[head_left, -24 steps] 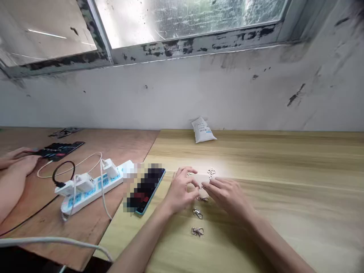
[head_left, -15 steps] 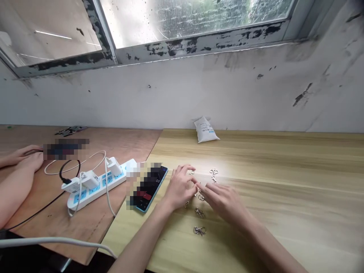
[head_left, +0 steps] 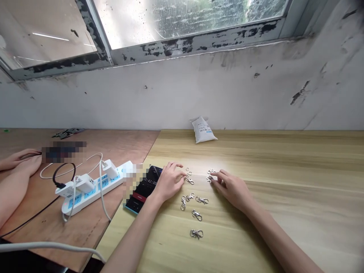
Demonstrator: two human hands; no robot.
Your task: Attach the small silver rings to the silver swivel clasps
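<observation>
My left hand (head_left: 170,181) hovers low over the wooden table, fingers apart. Its fingertips reach beside several small metal split rings (head_left: 187,169) and a lobster clasp (head_left: 190,181). To the right, my right hand (head_left: 231,189) has thumb and forefinger closed on a clasp (head_left: 209,179) at a small metal cluster, partly hidden by the fingertips. Between and below my hands lie several silver clasps with rings, among them one clasp (head_left: 202,200), another clasp (head_left: 196,215) and the nearest clasp (head_left: 196,233).
A phone (head_left: 142,189) showing a timer lies left of my left forearm. Beyond it are a white power strip (head_left: 99,187) with chargers and cables, and another person's hands (head_left: 24,161). A white packet (head_left: 203,130) rests near the wall.
My hands were together over the middle clasps and have moved apart. The left went left to the rings, the right to the cluster. A clasp with a ring now shows between them.
</observation>
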